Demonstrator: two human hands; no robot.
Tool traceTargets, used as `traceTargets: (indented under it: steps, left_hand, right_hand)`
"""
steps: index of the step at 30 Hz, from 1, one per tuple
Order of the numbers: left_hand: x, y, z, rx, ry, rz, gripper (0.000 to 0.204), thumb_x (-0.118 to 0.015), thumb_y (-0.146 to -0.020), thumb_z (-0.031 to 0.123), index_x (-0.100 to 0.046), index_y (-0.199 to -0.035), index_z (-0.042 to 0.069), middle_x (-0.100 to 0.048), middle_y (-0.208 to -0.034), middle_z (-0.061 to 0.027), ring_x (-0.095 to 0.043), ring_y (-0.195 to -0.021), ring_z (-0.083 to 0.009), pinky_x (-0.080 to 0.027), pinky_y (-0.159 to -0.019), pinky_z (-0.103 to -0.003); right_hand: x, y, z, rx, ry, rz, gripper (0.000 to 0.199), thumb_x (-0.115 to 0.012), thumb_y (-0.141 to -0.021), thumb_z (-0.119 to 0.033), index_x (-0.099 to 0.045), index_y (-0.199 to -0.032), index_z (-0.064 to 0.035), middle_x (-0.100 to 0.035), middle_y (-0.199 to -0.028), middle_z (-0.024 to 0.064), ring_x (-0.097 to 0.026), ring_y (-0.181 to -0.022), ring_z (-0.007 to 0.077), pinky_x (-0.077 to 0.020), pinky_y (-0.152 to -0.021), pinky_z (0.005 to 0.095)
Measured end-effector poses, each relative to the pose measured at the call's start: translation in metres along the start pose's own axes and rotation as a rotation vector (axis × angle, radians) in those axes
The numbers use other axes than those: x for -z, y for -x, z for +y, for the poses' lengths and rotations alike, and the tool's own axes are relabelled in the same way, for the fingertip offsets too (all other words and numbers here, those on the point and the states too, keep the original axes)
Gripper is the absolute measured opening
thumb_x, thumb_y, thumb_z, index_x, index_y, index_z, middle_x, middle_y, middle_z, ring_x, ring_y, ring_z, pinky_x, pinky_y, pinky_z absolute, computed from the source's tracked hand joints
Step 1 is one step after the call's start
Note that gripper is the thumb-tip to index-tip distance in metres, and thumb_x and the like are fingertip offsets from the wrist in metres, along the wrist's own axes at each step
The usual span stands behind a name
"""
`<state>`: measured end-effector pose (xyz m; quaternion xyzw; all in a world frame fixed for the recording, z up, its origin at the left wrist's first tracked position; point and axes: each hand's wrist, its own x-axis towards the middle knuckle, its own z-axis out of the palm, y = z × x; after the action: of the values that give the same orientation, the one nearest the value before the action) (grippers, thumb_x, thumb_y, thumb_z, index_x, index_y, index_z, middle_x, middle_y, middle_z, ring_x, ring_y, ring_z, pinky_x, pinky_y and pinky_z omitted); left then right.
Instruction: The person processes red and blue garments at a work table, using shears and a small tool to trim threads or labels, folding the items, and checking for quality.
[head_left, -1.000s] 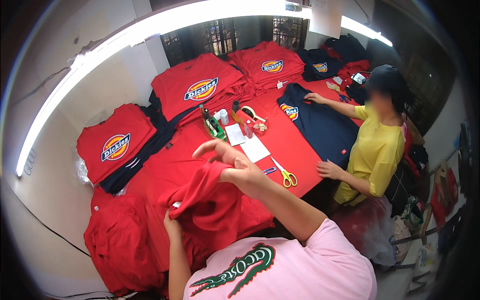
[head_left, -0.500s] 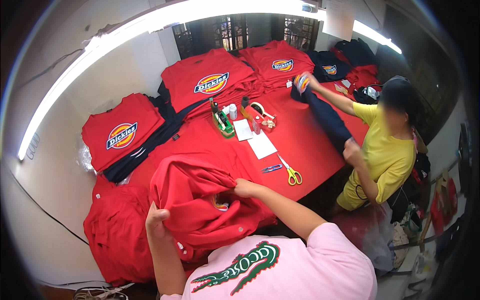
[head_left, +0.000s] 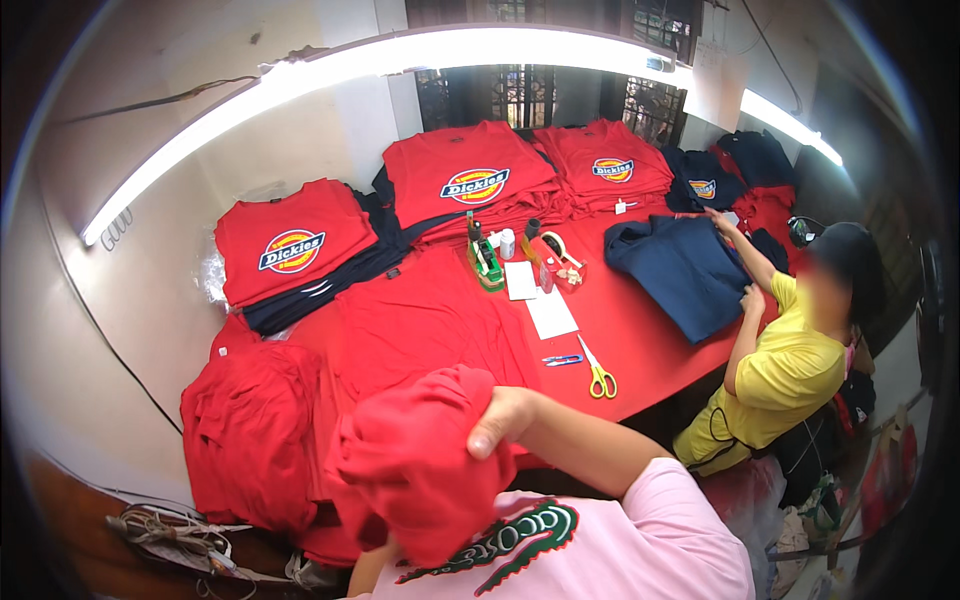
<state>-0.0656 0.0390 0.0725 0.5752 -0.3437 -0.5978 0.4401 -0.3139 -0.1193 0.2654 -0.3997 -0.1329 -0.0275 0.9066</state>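
Note:
A bunched red shirt (head_left: 415,465) is held up close in front of my chest. My right hand (head_left: 502,418) is closed round its upper right side, the thumb lying over the cloth. My left hand is hidden behind the shirt; only a bit of the left forearm (head_left: 373,572) shows below it. Beyond the bundle, another red shirt (head_left: 430,320) lies spread on the table. To the left sits a rumpled heap of red shirts (head_left: 250,430).
Folded red shirts with chest prints (head_left: 480,165) are stacked along the back. Yellow-handled scissors (head_left: 600,380), blue thread snips (head_left: 563,360), white papers (head_left: 550,313) and tape dispensers (head_left: 487,265) lie mid-table. At right, a co-worker in yellow (head_left: 780,350) handles a navy garment (head_left: 690,275).
The red shirt has been gathered up and drawn nearer my body, hiding its print and my left hand. The co-worker's navy garment has gone from hanging in the air to lying on the table.

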Motion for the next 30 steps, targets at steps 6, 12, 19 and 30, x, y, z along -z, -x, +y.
traceTargets:
  steps: [6,12,19,30]
  left_hand:
    - [0.031,0.039,0.166,-0.443,0.026,-0.347,0.027,-0.069,-0.096,0.024,-0.075,-0.115,0.005,-0.079,-0.113,-0.0083,-0.072,-0.115,-0.0276,-0.029,-0.118,-0.051]
    - [-0.021,0.108,0.307,-0.557,-0.712,-0.404,0.022,-0.066,-0.099,0.025,-0.077,-0.107,0.007,-0.080,-0.111,-0.0076,-0.066,-0.127,-0.0310,-0.004,-0.129,-0.058]
    - [-0.085,0.184,0.345,-0.591,-1.882,0.286,0.005,-0.073,-0.080,0.006,-0.077,-0.076,0.008,-0.074,-0.104,-0.0088,-0.043,-0.151,-0.0310,0.006,-0.132,-0.060]
    - [-0.135,0.221,0.340,-1.036,-2.096,0.535,0.016,-0.075,-0.072,0.015,-0.075,-0.087,0.010,-0.073,-0.117,-0.0082,-0.048,-0.147,-0.0304,-0.006,-0.130,-0.064]
  right_hand:
    - [-0.041,0.077,-0.068,-0.536,0.645,0.120,0.063,-0.086,-0.081,0.000,-0.061,-0.139,-0.0002,-0.067,-0.136,0.0103,-0.064,-0.124,0.0229,-0.0516,-0.110,0.0410]
    - [-0.079,0.165,-0.107,-0.702,1.985,0.203,0.045,-0.084,-0.073,-0.027,-0.078,-0.114,-0.0098,-0.073,-0.115,0.0146,-0.070,-0.110,0.0310,-0.0592,-0.089,0.0440]
    - [-0.136,0.186,-0.160,-0.951,2.426,0.707,0.029,-0.082,-0.071,-0.023,-0.072,-0.086,-0.0009,-0.069,-0.075,0.0203,-0.072,-0.083,0.0391,-0.0573,-0.077,0.0478]
    - [-0.189,0.164,-0.155,-0.013,2.060,0.428,0.035,-0.072,-0.078,0.005,-0.076,-0.112,-0.0043,-0.074,-0.094,0.0101,-0.069,-0.086,0.0190,-0.0557,-0.084,0.0319]
